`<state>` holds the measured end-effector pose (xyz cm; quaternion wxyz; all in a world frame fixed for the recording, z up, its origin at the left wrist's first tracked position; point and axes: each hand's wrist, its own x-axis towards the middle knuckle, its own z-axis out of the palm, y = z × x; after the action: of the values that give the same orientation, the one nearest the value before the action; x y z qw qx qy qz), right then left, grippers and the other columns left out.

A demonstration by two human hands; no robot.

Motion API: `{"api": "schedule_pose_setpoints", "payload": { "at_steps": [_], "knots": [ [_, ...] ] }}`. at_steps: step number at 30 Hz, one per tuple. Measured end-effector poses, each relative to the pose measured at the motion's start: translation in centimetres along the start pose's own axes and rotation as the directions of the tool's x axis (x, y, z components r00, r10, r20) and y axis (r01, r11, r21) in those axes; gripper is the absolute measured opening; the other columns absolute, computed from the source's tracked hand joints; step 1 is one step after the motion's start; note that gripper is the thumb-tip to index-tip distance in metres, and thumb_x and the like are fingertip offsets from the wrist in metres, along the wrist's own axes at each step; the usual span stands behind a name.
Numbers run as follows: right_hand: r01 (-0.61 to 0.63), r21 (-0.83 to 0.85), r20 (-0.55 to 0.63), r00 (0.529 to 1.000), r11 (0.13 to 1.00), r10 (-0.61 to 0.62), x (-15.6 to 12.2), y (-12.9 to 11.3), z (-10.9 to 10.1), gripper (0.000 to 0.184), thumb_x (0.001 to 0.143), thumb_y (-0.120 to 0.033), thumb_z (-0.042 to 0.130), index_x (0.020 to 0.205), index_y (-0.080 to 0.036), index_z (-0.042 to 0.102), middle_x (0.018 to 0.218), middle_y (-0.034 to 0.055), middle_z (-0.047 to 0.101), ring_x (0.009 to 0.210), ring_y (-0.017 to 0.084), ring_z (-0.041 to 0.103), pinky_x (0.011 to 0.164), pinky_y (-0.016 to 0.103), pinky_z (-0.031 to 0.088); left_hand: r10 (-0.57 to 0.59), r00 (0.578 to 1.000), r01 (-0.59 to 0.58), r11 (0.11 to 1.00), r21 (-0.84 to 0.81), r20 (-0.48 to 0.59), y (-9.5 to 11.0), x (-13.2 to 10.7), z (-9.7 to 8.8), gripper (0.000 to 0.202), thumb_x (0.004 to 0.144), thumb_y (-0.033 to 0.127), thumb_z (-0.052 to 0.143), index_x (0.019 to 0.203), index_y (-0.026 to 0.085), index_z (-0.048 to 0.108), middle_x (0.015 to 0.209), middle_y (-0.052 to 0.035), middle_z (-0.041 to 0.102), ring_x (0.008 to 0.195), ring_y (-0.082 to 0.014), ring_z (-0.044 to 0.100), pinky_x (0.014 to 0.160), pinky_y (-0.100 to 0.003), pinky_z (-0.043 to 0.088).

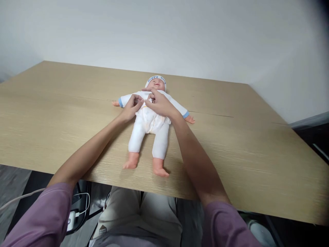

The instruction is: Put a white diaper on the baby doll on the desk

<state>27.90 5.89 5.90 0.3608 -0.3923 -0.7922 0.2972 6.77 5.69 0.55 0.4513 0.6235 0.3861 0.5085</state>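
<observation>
A baby doll (150, 127) in a white romper with blue cuffs and a white cap lies on its back on the wooden table (244, 137), head away from me, arms spread, bare feet toward me. My left hand (131, 107) pinches the romper fabric at the doll's chest, fingers curled closed. My right hand (159, 102) meets it from the other side, fingertips pressed on the same spot at the chest just below the chin. Both hands hide the upper chest of the garment.
The table's near edge runs just beyond my lap. A seam crosses the tabletop behind the doll. A plain white wall stands behind the table. Under the table at the left lie white cables and a charger (70, 219).
</observation>
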Motion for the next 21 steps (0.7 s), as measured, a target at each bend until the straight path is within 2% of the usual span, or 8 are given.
{"api": "schedule_pose_setpoints", "payload": {
  "at_steps": [2,5,9,12,15,19,21],
  "knots": [
    [0.011,-0.01,-0.021,1.0,1.0,-0.012,-0.1,-0.1,0.1,0.055,0.098,-0.032,0.074,0.152,-0.026,0.067,0.084,-0.004,0.068,0.077,0.021,0.059,0.083,0.038,0.054,0.034,0.999,-0.034,0.999,0.003,0.011,-0.6,-0.1,0.0,0.042,0.103,0.058,0.084,0.111,0.024,0.062,0.093,0.0005,0.06,0.08,-0.015,0.053,0.074,-0.029,0.042],
    [0.018,-0.014,-0.04,0.999,1.0,-0.019,-0.1,-0.1,0.2,0.057,0.094,-0.026,0.074,0.151,-0.026,0.067,0.082,-0.0046,0.064,0.077,0.02,0.058,0.08,0.036,0.051,0.014,0.999,-0.014,1.0,0.0,0.038,-1.0,0.1,-0.1,0.053,0.099,0.07,0.085,0.108,0.024,0.061,0.085,0.0025,0.055,0.075,-0.0146,0.049,0.071,-0.03,0.039],
    [0.033,0.009,-0.094,0.995,0.999,-0.032,0.2,0.3,0.3,0.059,0.088,-0.015,0.073,0.146,-0.027,0.069,0.085,-0.0051,0.057,0.077,0.018,0.055,0.079,0.034,0.05,-0.008,1.0,0.008,1.0,0.003,0.029,-1.3,0.4,-0.1,0.061,0.093,0.078,0.087,0.105,0.025,0.059,0.082,0.0034,0.053,0.072,-0.0147,0.048,0.069,-0.03,0.04],
    [0.058,-0.015,-0.12,0.991,0.998,-0.06,0.4,0.9,0.3,0.052,0.088,-0.008,0.07,0.135,-0.029,0.074,0.086,-0.0046,0.051,0.076,0.018,0.05,0.079,0.034,0.05,-0.009,1.0,0.009,0.999,0.039,0.0,-1.4,0.4,-0.1,0.056,0.097,0.073,0.086,0.106,0.026,0.058,0.084,0.0023,0.055,0.075,-0.0159,0.051,0.071,-0.03,0.042],
    [0.089,-0.074,-0.195,0.976,0.993,-0.102,0.4,0.8,0.2,0.039,0.091,-0.004,0.064,0.119,-0.027,0.077,0.089,-0.0019,0.05,0.079,0.019,0.051,0.084,0.037,0.053,0.027,0.996,-0.011,0.98,0.197,-0.081,-0.9,0.4,-0.3,0.04,0.104,0.057,0.082,0.106,0.025,0.058,0.094,-0.0016,0.064,0.081,-0.0175,0.057,0.077,-0.032,0.047],
    [0.078,-0.135,-0.387,0.914,0.988,-0.125,-1.4,-1.2,0.0,0.032,0.094,-0.003,0.056,0.106,-0.025,0.075,0.093,0.0011,0.053,0.083,0.021,0.054,0.089,0.04,0.054,0.178,0.958,-0.071,0.906,0.418,-0.223,1.6,-1.4,-0.1,0.021,0.113,0.044,0.067,0.115,0.024,0.065,0.118,-0.007,0.073,0.084,-0.0181,0.06,0.085,-0.036,0.05],
    [0.079,-0.129,-0.438,0.89,0.988,-0.128,-3.5,-2.9,-0.1,0.027,0.094,-0.005,0.057,0.104,-0.026,0.071,0.093,0.0007,0.054,0.08,0.02,0.054,0.087,0.039,0.055,0.272,0.938,-0.149,0.876,0.459,-0.213,3.5,-3.4,0.4,0.022,0.117,0.045,0.059,0.119,0.024,0.067,0.123,-0.0072,0.075,0.082,-0.018,0.06,0.086,-0.037,0.049]
  ]
}}
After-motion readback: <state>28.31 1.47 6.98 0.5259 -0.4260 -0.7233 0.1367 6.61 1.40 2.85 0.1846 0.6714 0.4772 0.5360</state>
